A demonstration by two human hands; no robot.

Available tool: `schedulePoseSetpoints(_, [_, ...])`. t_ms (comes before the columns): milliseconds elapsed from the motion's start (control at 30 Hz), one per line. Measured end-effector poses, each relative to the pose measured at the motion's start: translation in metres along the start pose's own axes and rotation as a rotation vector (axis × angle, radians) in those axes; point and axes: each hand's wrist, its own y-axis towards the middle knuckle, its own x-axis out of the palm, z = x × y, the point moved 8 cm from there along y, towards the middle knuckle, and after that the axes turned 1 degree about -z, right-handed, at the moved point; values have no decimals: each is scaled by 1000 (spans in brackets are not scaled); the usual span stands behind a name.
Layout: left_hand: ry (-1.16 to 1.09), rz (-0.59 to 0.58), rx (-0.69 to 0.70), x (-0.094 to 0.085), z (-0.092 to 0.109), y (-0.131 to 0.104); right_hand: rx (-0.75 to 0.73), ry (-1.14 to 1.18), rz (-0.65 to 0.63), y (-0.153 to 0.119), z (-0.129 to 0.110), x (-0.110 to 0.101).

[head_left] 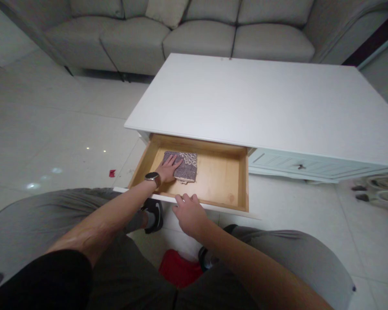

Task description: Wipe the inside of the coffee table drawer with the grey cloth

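A wooden drawer with a white front is pulled out from a white coffee table. Inside it, toward the left, lies a folded grey-purple cloth with a cream pattern. My left hand, a watch on its wrist, rests flat on the cloth's left part with the fingers spread. At the drawer's front edge, my right hand has its fingers curled over the rim.
Behind the table stands a grey sofa. A second drawer to the right is closed. Between my feet a red object sits on the tiled floor, and a small red scrap lies at the left.
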Motion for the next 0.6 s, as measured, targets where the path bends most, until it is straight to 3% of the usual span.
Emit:
schedulePoseSetpoints(167, [-27, -52, -104, -2, -6, 5, 1, -4, 0, 1, 0, 1])
schedulePoseSetpoints(300, [-39, -73, -62, -4, 11, 18, 8, -6, -12, 1, 0, -2])
schedulePoseSetpoints(433, [-46, -82, 43, -12, 61, 43, 15, -14, -36, 1, -1, -4])
schedulePoseSetpoints(600, [-49, -110, 176, -26, 157, 77, 51, 42, -22, 4, 3, 2])
